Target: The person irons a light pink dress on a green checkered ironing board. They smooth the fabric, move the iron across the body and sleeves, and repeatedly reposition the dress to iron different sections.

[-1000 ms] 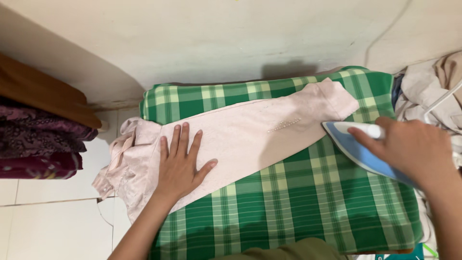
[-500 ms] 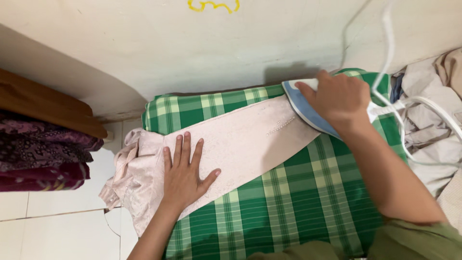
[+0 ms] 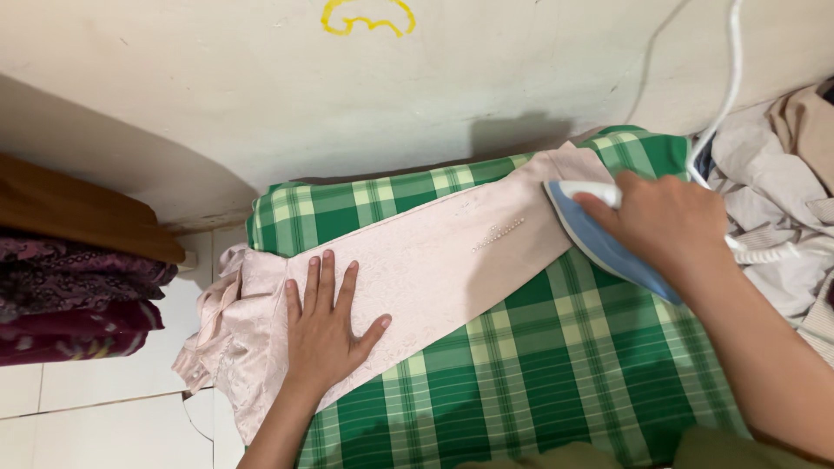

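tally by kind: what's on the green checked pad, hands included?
Hands: 2, the left hand flat on the garment and the right hand gripping the iron
Irons: 1, the blue and white iron
Garments: 1, the pale pink garment spread across the green checked pad
Total: 4

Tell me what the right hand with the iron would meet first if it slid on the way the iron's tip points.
The right hand holds the iron, tip pointing up-left over the pink garment. Going on, it would likely first reach the row of beads on that garment.
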